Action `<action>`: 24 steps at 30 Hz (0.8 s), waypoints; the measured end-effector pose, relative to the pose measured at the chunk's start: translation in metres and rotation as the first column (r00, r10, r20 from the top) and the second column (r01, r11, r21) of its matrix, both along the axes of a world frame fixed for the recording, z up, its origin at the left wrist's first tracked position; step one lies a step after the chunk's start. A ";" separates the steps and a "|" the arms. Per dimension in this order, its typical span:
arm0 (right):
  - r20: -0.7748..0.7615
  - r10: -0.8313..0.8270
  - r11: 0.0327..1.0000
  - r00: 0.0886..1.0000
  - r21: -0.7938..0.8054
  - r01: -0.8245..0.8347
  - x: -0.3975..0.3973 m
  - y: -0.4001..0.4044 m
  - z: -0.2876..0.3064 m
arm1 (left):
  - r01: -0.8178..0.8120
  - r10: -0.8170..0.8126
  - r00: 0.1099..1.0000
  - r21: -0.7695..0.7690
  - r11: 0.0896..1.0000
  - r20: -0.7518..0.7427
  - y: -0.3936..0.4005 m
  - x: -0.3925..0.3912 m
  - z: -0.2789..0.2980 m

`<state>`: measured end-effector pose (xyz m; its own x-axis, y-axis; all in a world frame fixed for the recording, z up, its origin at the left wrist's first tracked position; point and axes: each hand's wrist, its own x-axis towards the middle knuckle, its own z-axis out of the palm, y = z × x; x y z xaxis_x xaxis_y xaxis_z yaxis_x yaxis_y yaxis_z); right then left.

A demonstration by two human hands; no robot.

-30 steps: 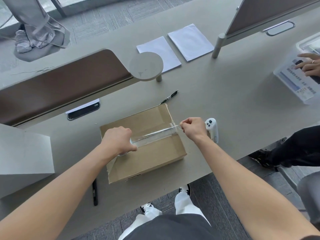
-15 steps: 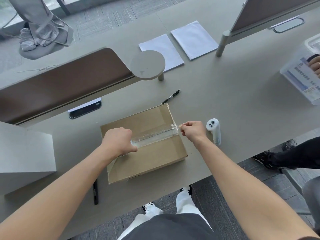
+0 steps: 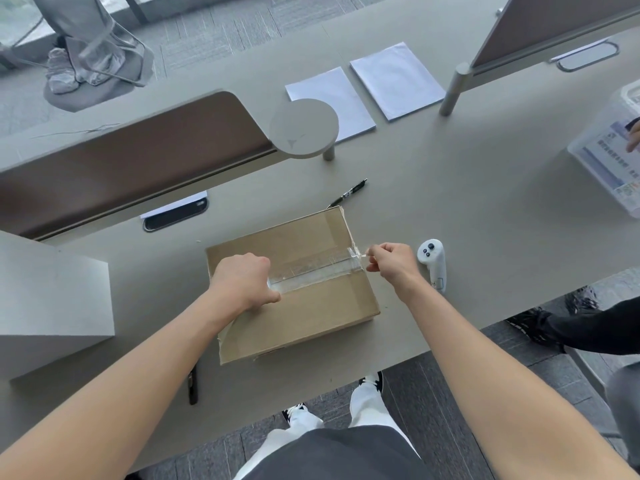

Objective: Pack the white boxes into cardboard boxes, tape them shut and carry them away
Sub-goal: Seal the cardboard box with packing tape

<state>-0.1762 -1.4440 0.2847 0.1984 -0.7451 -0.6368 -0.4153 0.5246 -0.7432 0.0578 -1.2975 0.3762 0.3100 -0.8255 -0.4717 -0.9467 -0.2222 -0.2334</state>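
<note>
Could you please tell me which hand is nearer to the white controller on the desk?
Right. The right hand pinches the tape end just beside the white controller; the left hand rests across the cardboard box, farther away.

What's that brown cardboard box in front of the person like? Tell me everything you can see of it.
The cardboard box is plain brown and low, lying flat on the grey table near its front edge. Its top flaps are closed, and a strip of clear tape runs along the seam. The left hand rests curled on the tape at the left end; the right hand pinches the tape's end at the right edge. A black pen lies just behind it.
</note>
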 end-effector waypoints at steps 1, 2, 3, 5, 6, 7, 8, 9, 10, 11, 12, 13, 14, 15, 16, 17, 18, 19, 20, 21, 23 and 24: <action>0.021 0.010 1.000 1.000 0.009 -0.010 -0.001 0.000 -0.001 | 0.000 0.000 1.000 -0.002 1.000 0.000 0.000 0.000 0.000; 0.045 0.015 1.000 0.999 0.018 -0.016 -0.002 -0.001 -0.001 | 0.001 -0.001 1.000 -0.004 1.000 0.000 0.000 0.001 0.000; 0.068 0.021 0.999 0.997 0.026 -0.023 -0.004 -0.001 -0.002 | 0.002 -0.002 1.000 -0.005 1.000 0.000 0.000 0.001 -0.001; 0.109 0.021 0.999 0.994 0.033 -0.025 -0.006 -0.001 -0.002 | 0.006 -0.006 1.000 -0.005 1.000 -0.002 0.000 0.001 -0.001; 0.130 0.016 1.000 0.991 0.024 -0.019 -0.007 0.000 -0.002 | 0.006 -0.006 1.000 -0.005 1.000 -0.003 0.000 0.001 -0.001; 0.144 0.009 1.000 0.990 0.010 -0.010 -0.008 0.000 -0.002 | 0.007 -0.007 1.000 -0.006 1.000 -0.002 0.001 0.001 -0.001; 0.151 -0.001 1.000 0.988 -0.003 0.001 -0.008 0.000 -0.002 | 0.007 -0.007 1.000 -0.008 1.000 -0.001 0.001 0.001 -0.001; 0.153 -0.003 1.000 0.988 -0.015 0.005 -0.007 0.000 -0.003 | 0.008 -0.008 1.000 -0.008 1.000 0.000 0.001 0.001 -0.001; 0.152 -0.002 1.000 0.988 -0.021 0.005 -0.006 0.000 -0.003 | 0.009 -0.009 1.000 -0.008 1.000 0.000 0.001 0.001 -0.001; 0.150 -0.001 1.000 0.989 -0.018 0.004 -0.005 0.000 -0.004 | 0.009 -0.009 1.000 -0.007 1.000 0.000 0.001 0.001 0.000; 0.148 -0.005 1.000 0.989 -0.006 0.006 -0.003 0.001 -0.005 | 0.010 -0.010 1.000 -0.006 1.000 0.000 0.000 0.001 -0.001; 0.143 -0.007 1.000 0.990 0.010 0.005 -0.002 0.001 -0.006 | 0.009 -0.009 1.000 -0.004 1.000 0.001 0.000 0.001 0.000; 0.138 -0.009 1.000 0.990 0.025 0.005 0.000 0.002 -0.008 | 0.008 -0.008 1.000 -0.001 1.000 0.003 0.000 0.001 0.000; 0.133 -0.012 0.999 0.991 0.038 0.007 0.001 0.003 -0.010 | 0.009 -0.009 1.000 0.002 1.000 0.005 0.000 0.001 0.000; 0.129 -0.018 0.999 0.991 0.053 0.011 0.002 0.004 -0.011 | 0.009 -0.009 1.000 0.006 1.000 0.008 0.000 0.001 0.000; 0.126 -0.023 0.998 0.992 0.069 0.015 0.003 0.004 -0.012 | 0.008 -0.008 1.000 0.009 1.000 0.010 0.000 0.001 0.000; 0.122 -0.030 0.996 0.992 0.085 0.020 0.003 0.004 -0.014 | 0.006 -0.007 1.000 0.010 1.000 0.010 -0.001 0.000 0.000; 0.119 -0.038 0.995 0.992 0.100 0.026 0.003 0.004 -0.015 | 0.006 -0.006 1.000 0.010 1.000 0.012 -0.001 0.000 0.000; 0.119 -0.044 0.993 0.992 0.112 0.031 0.004 0.005 -0.015 | 0.009 -0.009 1.000 0.009 1.000 0.014 -0.001 0.000 0.000; 0.119 -0.045 0.992 0.992 0.119 0.031 0.005 0.005 -0.015 | 0.011 -0.011 1.000 0.009 1.000 0.016 0.000 -0.001 0.000; 0.127 -0.051 0.990 0.991 0.134 0.034 0.007 0.007 -0.017 | 0.012 -0.012 1.000 0.007 1.000 0.018 0.000 -0.001 0.000; 0.131 -0.063 0.988 0.989 0.147 0.043 0.008 0.009 -0.019 | 0.011 -0.011 1.000 0.007 1.000 0.017 0.000 -0.001 0.000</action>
